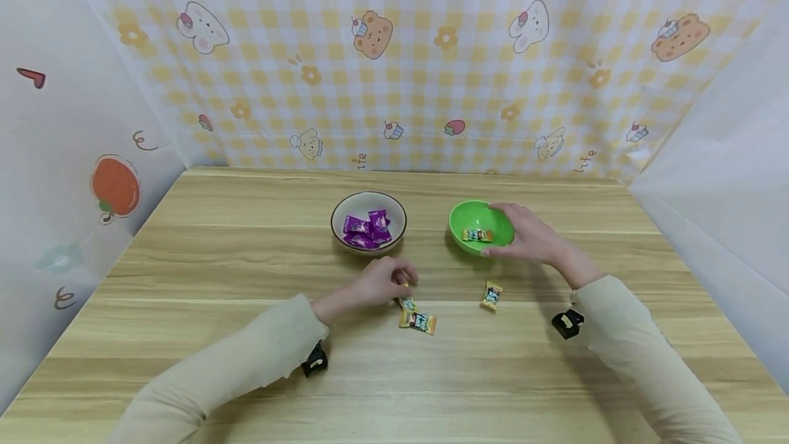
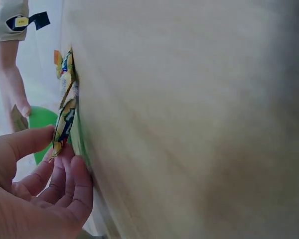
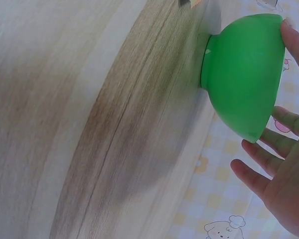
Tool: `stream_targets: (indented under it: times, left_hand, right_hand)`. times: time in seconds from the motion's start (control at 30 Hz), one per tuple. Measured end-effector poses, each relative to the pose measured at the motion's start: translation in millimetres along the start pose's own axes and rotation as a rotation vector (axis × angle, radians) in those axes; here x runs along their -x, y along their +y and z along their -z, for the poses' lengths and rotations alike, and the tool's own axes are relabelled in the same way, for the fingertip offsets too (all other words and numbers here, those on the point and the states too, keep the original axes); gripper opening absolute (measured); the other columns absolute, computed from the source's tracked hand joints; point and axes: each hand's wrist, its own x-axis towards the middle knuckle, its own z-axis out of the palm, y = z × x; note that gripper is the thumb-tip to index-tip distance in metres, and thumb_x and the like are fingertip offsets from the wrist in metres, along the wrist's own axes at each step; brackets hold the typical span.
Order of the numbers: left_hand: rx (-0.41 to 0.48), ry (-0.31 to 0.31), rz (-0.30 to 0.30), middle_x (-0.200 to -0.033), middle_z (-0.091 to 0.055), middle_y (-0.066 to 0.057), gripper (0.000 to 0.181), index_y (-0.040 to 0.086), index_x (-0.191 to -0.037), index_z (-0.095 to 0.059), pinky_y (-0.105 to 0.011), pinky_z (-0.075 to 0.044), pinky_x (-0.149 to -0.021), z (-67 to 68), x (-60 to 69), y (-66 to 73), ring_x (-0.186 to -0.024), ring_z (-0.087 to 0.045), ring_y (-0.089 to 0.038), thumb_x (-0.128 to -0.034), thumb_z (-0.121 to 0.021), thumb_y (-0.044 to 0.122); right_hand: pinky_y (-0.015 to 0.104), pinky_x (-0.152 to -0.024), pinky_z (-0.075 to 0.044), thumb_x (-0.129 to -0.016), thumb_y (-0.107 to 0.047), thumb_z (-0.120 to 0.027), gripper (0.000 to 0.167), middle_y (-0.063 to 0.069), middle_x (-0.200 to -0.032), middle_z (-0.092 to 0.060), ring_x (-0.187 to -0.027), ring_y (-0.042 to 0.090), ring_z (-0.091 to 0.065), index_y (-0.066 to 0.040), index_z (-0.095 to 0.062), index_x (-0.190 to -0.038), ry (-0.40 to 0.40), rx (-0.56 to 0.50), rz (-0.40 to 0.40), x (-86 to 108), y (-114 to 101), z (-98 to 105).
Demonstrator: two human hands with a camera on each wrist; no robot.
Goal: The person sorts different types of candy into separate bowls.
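My left hand [image 1: 377, 283] pinches the end of a yellow-wrapped candy [image 2: 65, 122] between thumb and fingers, low over the table. Another yellow candy [image 1: 422, 322] touches it in the head view, and a third [image 1: 491, 295] lies apart, in front of the green bowl [image 1: 474, 210]. Around the right side of that bowl, my right hand [image 1: 533, 235] holds the rim, thumb at one edge and fingers at the other; some fingertips stand off it in the right wrist view. One yellow candy [image 1: 473, 235] lies inside the green bowl, which stands upright.
A white bowl with a dark rim [image 1: 340, 212] stands behind my left hand, with several purple-wrapped candies [image 1: 379, 223] in it. The wooden table [image 1: 246, 225] ends at a yellow checked cloth [image 1: 419, 88] at the back, with white cloth on both sides.
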Motion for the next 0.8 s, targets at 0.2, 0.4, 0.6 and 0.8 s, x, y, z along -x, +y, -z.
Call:
stream_targets:
  times: [0.2, 0.4, 0.6, 0.8]
  left_hand:
    - [0.109, 0.000, 0.045, -0.073, -0.053, -0.004, 0.019, 0.001, -0.094, -0.062, -0.025, -0.049, -0.050, 2.1, -0.4, 1.7, -0.059, -0.052, -0.013, -0.0761, -0.066, 0.001]
    - [0.137, 0.044, 0.024, -0.071, -0.055, -0.005, 0.019, -0.002, -0.095, -0.062, -0.028, -0.050, -0.049, 4.5, -2.9, 3.5, -0.055, -0.055, -0.017, -0.0762, -0.065, 0.000]
    - [0.169, 0.090, 0.005, -0.073, -0.057, -0.005, 0.018, -0.004, -0.094, -0.062, -0.032, -0.050, -0.054, 8.5, -6.3, 10.2, -0.060, -0.056, -0.018, -0.0761, -0.065, -0.001]
    - [0.232, 0.075, 0.013, -0.075, -0.058, -0.006, 0.020, -0.005, -0.096, -0.062, -0.035, -0.050, -0.060, 9.6, -12.4, 20.2, -0.063, -0.056, -0.015, -0.0770, -0.064, 0.000]
  right_hand:
    - [0.049, -0.087, -0.035, -0.064, -0.050, -0.073, 0.092, 0.021, -0.123, -0.043, -0.110, 0.034, -0.040, 0.002, -0.035, -0.129, -0.001, -0.001, -0.004, -0.1, 0.2, -0.5]
    - [0.050, -0.088, -0.035, -0.064, -0.051, -0.072, 0.092, 0.021, -0.123, -0.043, -0.111, 0.035, -0.039, 0.002, -0.035, -0.129, -0.004, -0.002, -0.011, -0.6, 0.3, -0.9]
    - [0.050, -0.088, -0.035, -0.064, -0.051, -0.072, 0.092, 0.021, -0.124, -0.042, -0.111, 0.034, -0.039, 0.001, -0.035, -0.129, -0.004, 0.002, -0.006, -0.6, 1.2, -1.0]
    - [0.050, -0.087, -0.036, -0.064, -0.052, -0.072, 0.092, 0.021, -0.123, -0.043, -0.110, 0.034, -0.039, 0.001, -0.036, -0.129, -0.001, 0.000, -0.006, -0.5, 0.8, -0.6]
